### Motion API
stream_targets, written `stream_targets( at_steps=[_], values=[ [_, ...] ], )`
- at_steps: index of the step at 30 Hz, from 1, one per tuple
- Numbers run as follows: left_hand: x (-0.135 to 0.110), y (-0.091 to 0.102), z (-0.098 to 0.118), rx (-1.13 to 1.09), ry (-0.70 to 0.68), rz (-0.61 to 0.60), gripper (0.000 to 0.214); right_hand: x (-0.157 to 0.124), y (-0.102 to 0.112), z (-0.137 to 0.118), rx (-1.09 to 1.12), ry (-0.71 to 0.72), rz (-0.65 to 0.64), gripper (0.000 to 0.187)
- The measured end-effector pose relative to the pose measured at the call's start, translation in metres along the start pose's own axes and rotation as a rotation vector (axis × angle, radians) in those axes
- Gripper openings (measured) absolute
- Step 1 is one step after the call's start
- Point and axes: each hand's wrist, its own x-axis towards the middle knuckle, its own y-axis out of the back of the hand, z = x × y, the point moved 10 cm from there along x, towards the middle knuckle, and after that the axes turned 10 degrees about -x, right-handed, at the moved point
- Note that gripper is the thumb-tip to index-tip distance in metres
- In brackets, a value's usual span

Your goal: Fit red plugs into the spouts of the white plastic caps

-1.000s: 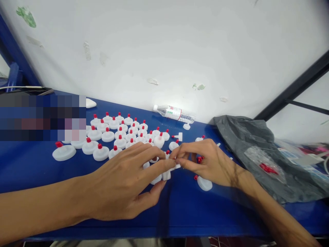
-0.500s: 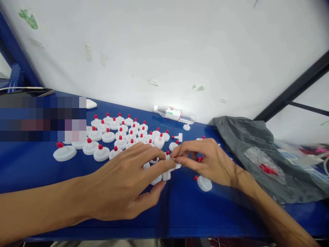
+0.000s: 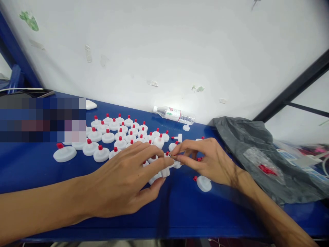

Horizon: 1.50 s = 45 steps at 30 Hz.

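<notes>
My left hand [image 3: 128,180] reaches in from the left, its fingers pinched round a white plastic cap [image 3: 164,171] just above the blue table [image 3: 38,168]. From the right, my right hand [image 3: 205,161] meets it, thumb and forefinger pinched at the top of the same cap on a small red piece that is barely visible. Behind the hands several white caps with red tips [image 3: 108,135] stand in rows. One cap with a red tip [image 3: 204,183] lies on its side just below my right hand.
A clear water bottle [image 3: 174,114] lies against the white wall at the back. A grey plastic bag [image 3: 259,154] with a clear pouch of red tips [image 3: 266,168] fills the right side. A white oval object [image 3: 90,104] sits far left. A black frame bar [image 3: 290,91] slants at right.
Both hands have stayed together over the same cap; they shifted slightly up and left, and the cap in my left fingers tilted a little.
</notes>
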Motion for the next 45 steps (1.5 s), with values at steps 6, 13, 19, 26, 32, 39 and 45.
stream_targets(
  at_steps=[6, 13, 19, 26, 32, 39, 45],
  values=[
    [0.001, -0.002, -0.003, 0.011, 0.025, -0.017, 0.036, 0.000, 0.000, -0.007, -0.047, 0.080, 0.017, 0.014],
    [-0.001, -0.007, -0.006, -0.011, 0.049, -0.069, 0.034, 0.000, 0.004, -0.010, 0.066, 0.039, 0.030, 0.008],
    [-0.001, -0.007, -0.008, -0.012, 0.056, -0.050, 0.034, -0.002, -0.002, -0.006, 0.223, -0.015, -0.020, 0.009],
    [-0.002, -0.003, -0.011, 0.015, 0.083, 0.012, 0.034, -0.002, 0.003, -0.002, 0.173, -0.027, 0.015, 0.008],
    [-0.002, -0.001, -0.011, 0.018, 0.087, 0.027, 0.032, -0.003, 0.002, -0.004, 0.143, -0.025, -0.003, 0.009],
    [-0.003, -0.007, -0.014, 0.013, 0.107, -0.037, 0.033, -0.001, -0.001, -0.005, 0.061, 0.006, -0.010, 0.007],
    [-0.003, -0.006, -0.013, 0.012, 0.109, -0.024, 0.033, -0.001, 0.000, -0.005, 0.040, 0.020, 0.002, 0.009]
  ],
)
